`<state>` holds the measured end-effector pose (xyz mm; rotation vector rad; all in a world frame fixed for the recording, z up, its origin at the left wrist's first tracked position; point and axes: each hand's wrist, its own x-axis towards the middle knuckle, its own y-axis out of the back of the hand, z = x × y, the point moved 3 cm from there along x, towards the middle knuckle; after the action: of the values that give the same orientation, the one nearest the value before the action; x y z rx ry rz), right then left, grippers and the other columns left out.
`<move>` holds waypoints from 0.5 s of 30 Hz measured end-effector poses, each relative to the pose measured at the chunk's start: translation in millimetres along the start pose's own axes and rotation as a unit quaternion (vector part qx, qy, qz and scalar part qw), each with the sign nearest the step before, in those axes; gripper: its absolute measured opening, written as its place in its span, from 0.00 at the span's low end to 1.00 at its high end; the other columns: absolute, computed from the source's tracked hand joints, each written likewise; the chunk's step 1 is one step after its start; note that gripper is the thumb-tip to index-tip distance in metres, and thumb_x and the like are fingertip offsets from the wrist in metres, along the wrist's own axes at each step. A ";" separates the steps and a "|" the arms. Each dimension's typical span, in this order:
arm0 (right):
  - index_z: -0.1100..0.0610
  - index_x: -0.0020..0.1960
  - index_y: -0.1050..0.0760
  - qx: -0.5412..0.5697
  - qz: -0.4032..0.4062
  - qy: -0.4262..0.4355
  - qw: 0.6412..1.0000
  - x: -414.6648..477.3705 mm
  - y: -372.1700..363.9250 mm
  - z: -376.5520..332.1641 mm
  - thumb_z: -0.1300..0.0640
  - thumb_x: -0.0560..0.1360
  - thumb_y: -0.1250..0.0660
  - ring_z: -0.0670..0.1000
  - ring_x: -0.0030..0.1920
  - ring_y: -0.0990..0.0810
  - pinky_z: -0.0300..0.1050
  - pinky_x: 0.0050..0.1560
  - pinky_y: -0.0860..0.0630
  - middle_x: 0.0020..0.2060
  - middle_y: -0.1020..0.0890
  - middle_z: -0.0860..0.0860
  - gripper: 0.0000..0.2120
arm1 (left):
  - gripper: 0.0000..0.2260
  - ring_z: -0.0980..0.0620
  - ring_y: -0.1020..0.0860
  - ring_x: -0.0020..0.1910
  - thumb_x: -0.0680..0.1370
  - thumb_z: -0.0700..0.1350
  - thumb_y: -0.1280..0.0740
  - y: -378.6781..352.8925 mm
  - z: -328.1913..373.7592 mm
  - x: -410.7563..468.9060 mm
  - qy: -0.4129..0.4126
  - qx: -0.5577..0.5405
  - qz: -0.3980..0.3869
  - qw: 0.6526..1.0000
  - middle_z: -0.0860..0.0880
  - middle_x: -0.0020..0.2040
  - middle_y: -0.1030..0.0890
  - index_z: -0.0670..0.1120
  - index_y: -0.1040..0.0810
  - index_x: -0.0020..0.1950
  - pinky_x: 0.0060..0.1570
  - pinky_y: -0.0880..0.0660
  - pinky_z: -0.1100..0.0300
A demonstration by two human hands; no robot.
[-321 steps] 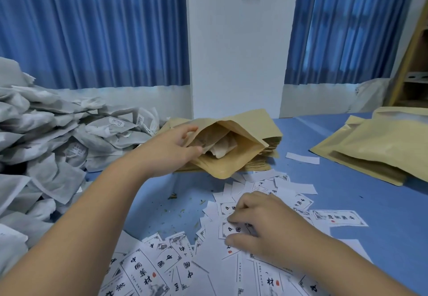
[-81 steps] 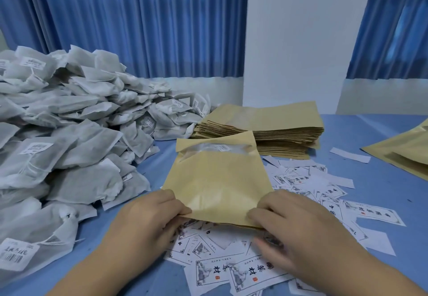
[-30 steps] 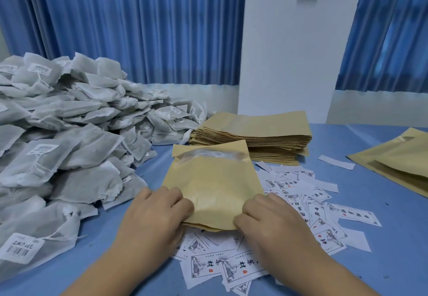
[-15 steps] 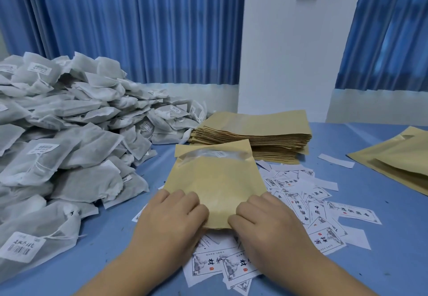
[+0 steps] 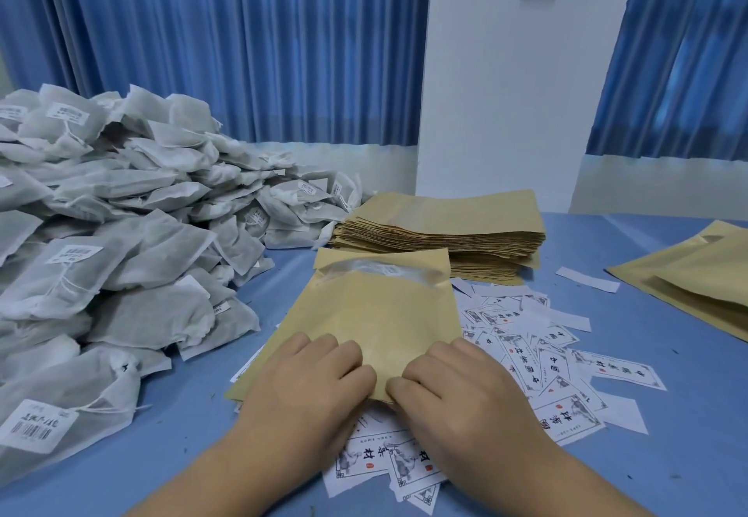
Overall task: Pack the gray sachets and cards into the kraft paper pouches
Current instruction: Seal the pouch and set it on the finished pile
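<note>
Head view: the camera is looking down at two hands on a blue table (image 5: 668,435).
Left hand (image 5: 311,391): it is lying palm down, coming in from the bottom left. Its fingers are bending over the near left edge of the kraft pouch (image 5: 380,314) and holding it. The thumb is hiding under the hand.
Right hand (image 5: 457,391): it is lying palm down, just beside the left hand. Its fingers are curling over the near right edge of the same pouch and holding it. The knuckles are pointing up.
Kraft pouch: it is lying flat in the middle of the table, partly on the cards, with its open top facing away. Something pale is showing in the mouth.
Gray sachets (image 5: 121,233): they are sitting in a big heap on the left, many with white labels and strings.
Cards (image 5: 526,338): they are lying scattered under and to the right of the hands, some face up, some blank side up.
Pouch stack (image 5: 445,229): flat pouches are sitting in a pile just behind the held one.
Other pouches (image 5: 688,286): a few are lying at the far right edge.
Back: blue curtains (image 5: 243,51) are hanging on both sides of a white wall (image 5: 506,91).
</note>
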<state>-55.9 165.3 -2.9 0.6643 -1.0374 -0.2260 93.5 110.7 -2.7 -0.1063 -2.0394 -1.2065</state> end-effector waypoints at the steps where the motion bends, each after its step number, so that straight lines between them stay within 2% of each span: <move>1: 0.56 0.35 0.22 0.005 -0.004 -0.001 1.000 0.5 0.3 0.4 0.65 0.69 0.31 0.53 0.31 0.30 0.48 0.31 0.33 0.31 0.25 0.51 0.06 | 0.06 0.48 0.30 0.28 0.69 0.43 0.40 0.3 -1.5 -0.4 0.006 0.001 0.004 1.000 0.51 0.32 0.28 0.47 0.27 0.32 0.28 0.33 0.55; 6: 0.56 0.37 0.20 0.010 -0.015 -0.012 1.000 0.1 3.5 5.6 0.65 0.67 0.28 0.53 0.32 0.29 0.47 0.32 0.31 0.32 0.24 0.50 0.05 | 0.07 0.47 0.29 0.30 0.71 0.45 0.39 0.8 -6.9 -1.7 0.026 -0.012 0.009 1.000 0.51 0.33 0.27 0.47 0.26 0.33 0.34 0.39 0.55; 11: 0.56 0.35 0.20 0.007 0.008 0.007 1.000 0.8 3.4 2.3 0.65 0.71 0.35 0.53 0.29 0.30 0.46 0.29 0.32 0.30 0.25 0.51 0.09 | 0.06 0.49 0.28 0.32 0.70 0.47 0.37 1.7 -1.2 -0.7 -0.002 -0.034 -0.006 0.999 0.52 0.36 0.25 0.48 0.22 0.38 0.34 0.37 0.56; 15: 0.55 0.34 0.20 0.017 0.014 -0.003 1.000 3.0 7.1 5.1 0.60 0.73 0.35 0.53 0.29 0.29 0.45 0.29 0.31 0.29 0.25 0.50 0.10 | 0.08 0.48 0.28 0.31 0.72 0.45 0.39 3.0 -4.4 -1.6 -0.001 -0.032 0.003 0.999 0.52 0.35 0.24 0.48 0.21 0.37 0.33 0.37 0.56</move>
<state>-59.7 167.4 5.2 0.6787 -1.0586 -0.1863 98.3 109.4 -0.4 -0.1431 -2.0012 -1.2680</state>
